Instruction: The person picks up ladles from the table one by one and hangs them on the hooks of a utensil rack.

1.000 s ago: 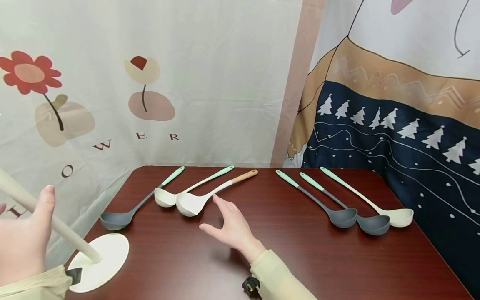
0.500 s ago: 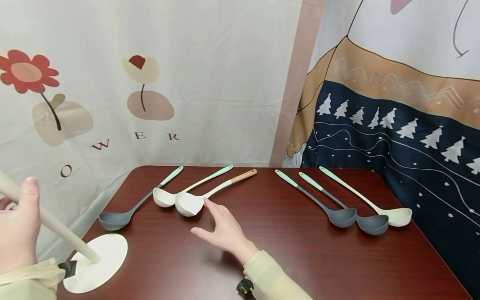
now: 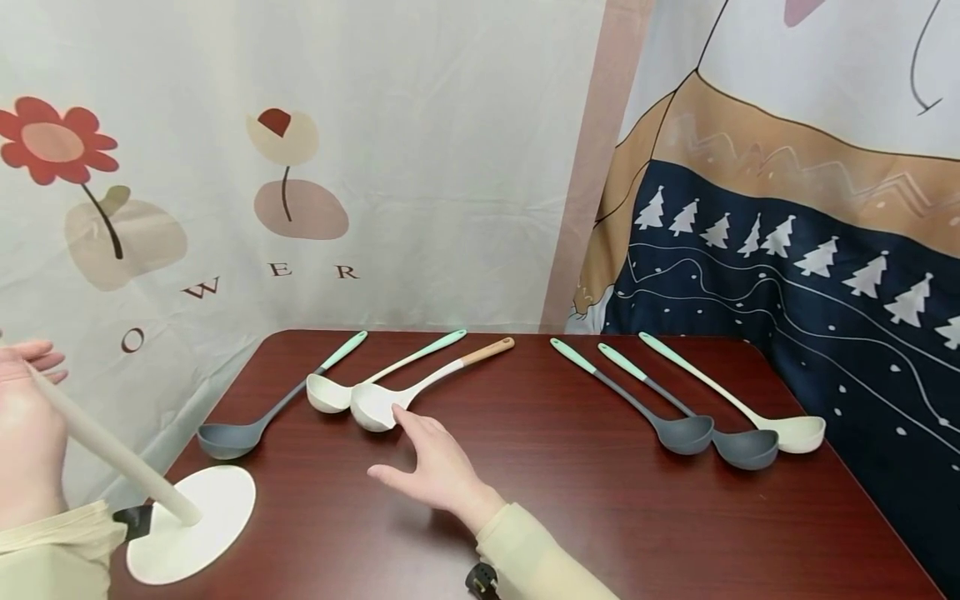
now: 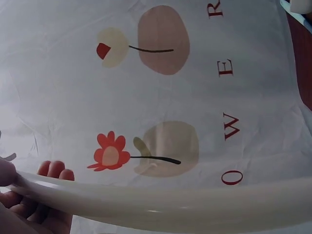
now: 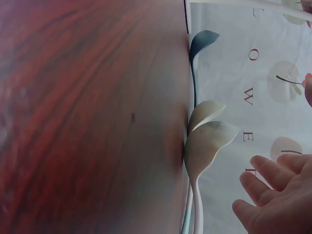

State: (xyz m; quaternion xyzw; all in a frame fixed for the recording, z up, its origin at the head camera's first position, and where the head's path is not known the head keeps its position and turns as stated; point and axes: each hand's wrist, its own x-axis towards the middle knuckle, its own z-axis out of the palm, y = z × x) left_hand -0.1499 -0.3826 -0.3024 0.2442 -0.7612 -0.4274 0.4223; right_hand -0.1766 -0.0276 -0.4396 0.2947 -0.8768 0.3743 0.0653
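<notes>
At the left edge of the head view my left hand (image 3: 26,442) holds the upper part of a slanting white pole (image 3: 112,450), which rises from a round white base (image 3: 217,517). The left wrist view has fingertips (image 4: 56,169) behind this pole and the thumb at its narrow end. My right hand (image 3: 438,467) is over the table with fingers spread and nothing in them. Its index fingertip overlaps the bowl of a white ladle (image 3: 375,404) with a wooden-ended handle. Beside that lies a cream ladle (image 3: 326,392) with a mint handle.
A grey ladle (image 3: 232,440) lies further left on the dark red table (image 3: 600,517). On the right side are two more grey ladles (image 3: 684,433) (image 3: 746,450) and a cream one (image 3: 798,435). Printed curtains (image 3: 450,167) hang behind the table.
My right hand has moved left and slightly nearer, from beside the white ladle's handle to its bowl. The left hand has turned on the pole; its raised thumb no longer shows. The ladles stay put.
</notes>
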